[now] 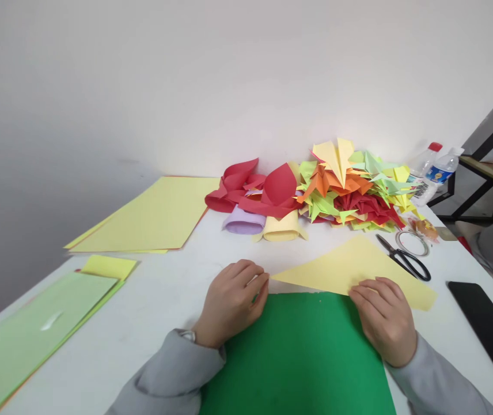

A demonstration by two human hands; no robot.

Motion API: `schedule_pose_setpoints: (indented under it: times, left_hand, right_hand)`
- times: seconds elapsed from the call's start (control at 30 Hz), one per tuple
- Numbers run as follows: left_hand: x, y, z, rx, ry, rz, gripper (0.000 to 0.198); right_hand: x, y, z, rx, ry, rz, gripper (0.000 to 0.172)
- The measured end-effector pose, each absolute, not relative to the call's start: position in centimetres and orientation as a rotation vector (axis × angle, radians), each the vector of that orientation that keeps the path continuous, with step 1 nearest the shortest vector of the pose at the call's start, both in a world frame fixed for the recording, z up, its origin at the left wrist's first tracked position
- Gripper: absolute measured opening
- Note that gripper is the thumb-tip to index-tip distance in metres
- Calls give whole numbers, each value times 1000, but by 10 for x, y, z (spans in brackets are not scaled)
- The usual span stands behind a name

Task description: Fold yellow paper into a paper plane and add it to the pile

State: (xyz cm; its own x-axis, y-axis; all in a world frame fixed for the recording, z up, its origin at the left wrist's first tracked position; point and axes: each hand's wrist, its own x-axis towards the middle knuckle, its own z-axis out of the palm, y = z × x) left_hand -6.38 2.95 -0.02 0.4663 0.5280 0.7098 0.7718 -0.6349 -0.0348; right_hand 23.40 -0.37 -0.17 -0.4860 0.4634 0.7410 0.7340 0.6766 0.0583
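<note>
A pale yellow paper (pixel 337 262) with a pointed left end lies across the far edge of a green sheet (pixel 302 357). My left hand (pixel 235 297) pinches that pointed end between thumb and fingers. Near the paper's lower edge, right of its middle, my right hand (pixel 385 314) has its fingers closed on it. Both hands rest around the far corners of the green sheet. Black scissors (pixel 404 257) lie just beyond the yellow paper on the right, beside a roll of tape (pixel 412 243).
Folded colourful paper pieces (pixel 354 190) are heaped at the back, beside red paper loops (pixel 250 190). Yellow sheets (pixel 147 216) and green sheets (pixel 43 323) lie left. Bottles (pixel 439 173) and a black phone (pixel 488 334) are on the right.
</note>
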Motion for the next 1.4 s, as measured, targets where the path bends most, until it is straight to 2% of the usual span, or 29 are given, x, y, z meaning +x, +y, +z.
schedule_pose_setpoints:
  times: [0.5, 1.4]
  left_hand:
    - [-65, 30, 1, -2369, -1098, -892, 20]
    - [-63, 29, 0, -2344, -1186, -886, 24]
  right_hand:
    - [233, -4, -3, -923, -2166, -479, 29]
    - [231, -5, 1, -900, -2170, -475, 27]
